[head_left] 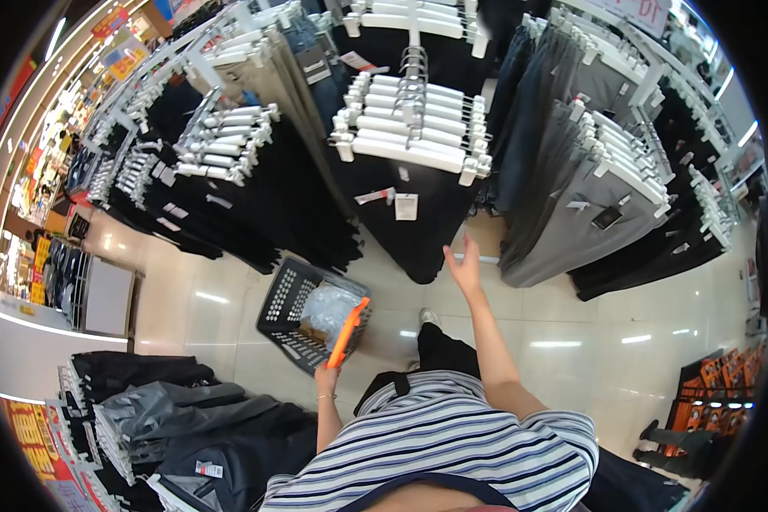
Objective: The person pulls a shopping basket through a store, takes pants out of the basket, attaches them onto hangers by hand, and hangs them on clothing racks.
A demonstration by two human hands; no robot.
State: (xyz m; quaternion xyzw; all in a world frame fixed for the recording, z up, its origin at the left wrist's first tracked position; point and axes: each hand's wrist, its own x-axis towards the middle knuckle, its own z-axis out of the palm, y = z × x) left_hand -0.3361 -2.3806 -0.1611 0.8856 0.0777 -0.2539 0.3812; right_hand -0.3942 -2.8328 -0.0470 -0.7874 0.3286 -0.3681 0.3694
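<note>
My left hand [327, 375] grips the orange handle [348, 333] of a dark grey shopping basket [282, 320]. Inside the basket lies something wrapped in clear plastic [328, 309]; what it contains is hard to make out. Stretched forward, my right hand [463, 266] has its fingers apart and holds nothing. It is closest to the lower edge of black trousers [422, 230] hanging straight ahead, and I cannot tell whether it touches them. White clip hangers [410, 141] hold these trousers, and a white tag [406, 206] shows on the front pair.
Grey trousers [572, 205] hang to the right, and more black trousers [282, 188] to the left. Behind me on the left is a rack of dark clothes [179, 418]. An orange-and-black display [717, 384] stands at far right. Shiny tiled floor [555, 324] runs between the racks.
</note>
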